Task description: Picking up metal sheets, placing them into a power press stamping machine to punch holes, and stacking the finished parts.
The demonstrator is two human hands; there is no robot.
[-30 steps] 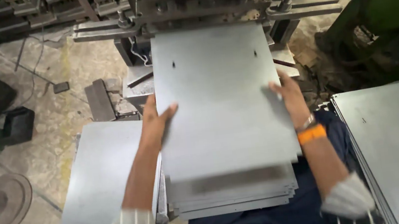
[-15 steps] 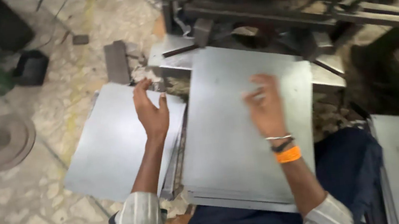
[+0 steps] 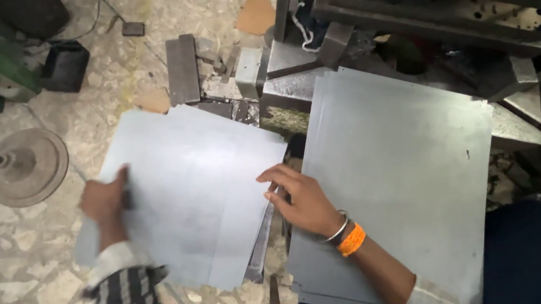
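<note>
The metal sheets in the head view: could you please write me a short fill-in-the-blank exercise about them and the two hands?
1. The left hand grips the grey metal sheet at its ____ edge.
2. The right hand wears an ____ wristband.
3. The stack of sheets lies in front of a dark metal ____.

Missing words: left; orange; machine

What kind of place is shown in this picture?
Probably a small metal workshop. A heavy steel press machine stands over stacks of thin grey metal sheets, and metal offcuts lie on the worn stone floor.
</note>
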